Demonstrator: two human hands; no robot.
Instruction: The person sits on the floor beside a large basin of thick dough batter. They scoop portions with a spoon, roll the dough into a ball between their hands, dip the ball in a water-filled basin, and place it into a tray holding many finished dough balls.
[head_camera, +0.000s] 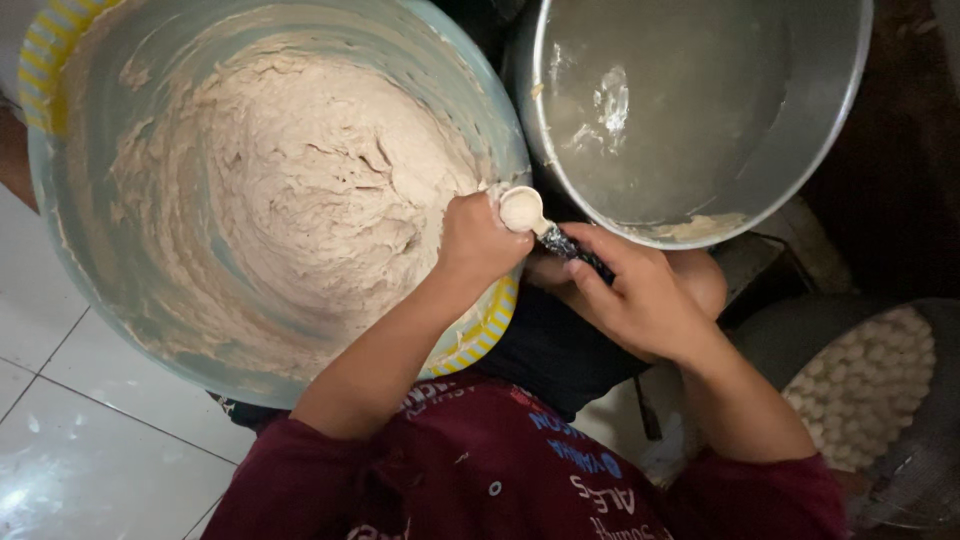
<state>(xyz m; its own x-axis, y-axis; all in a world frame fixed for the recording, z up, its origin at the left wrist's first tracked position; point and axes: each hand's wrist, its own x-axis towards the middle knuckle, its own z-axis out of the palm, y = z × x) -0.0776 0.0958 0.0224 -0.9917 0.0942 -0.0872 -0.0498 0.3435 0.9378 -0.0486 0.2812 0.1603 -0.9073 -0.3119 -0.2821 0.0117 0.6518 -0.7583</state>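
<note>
The left hand (478, 240) is closed into a loose fist at the near rim of the large round light-blue plastic basin with a yellow-striped edge (488, 330). Its fingers curl inward around a portion of the pale beige dough; the amount held cannot be told. The main mass of thick pale beige dough (290, 190) fills the basin beyond and to the left of these fingers, with smears up the inner wall.

The right hand (640, 295) grips the dark handle of a small spoon with a round bowl (523, 210). The fingers are wrapped narrowly around the handle. The spoon bowl, coated in dough, sits just beside the left fist, touching or nearly touching its knuckles.

Beyond the right fingers stands a round metal pot holding cloudy liquid (800, 150). To the right of the right wrist, well apart, a dark round container (770, 335) holds many small white dough balls (865, 385).
</note>
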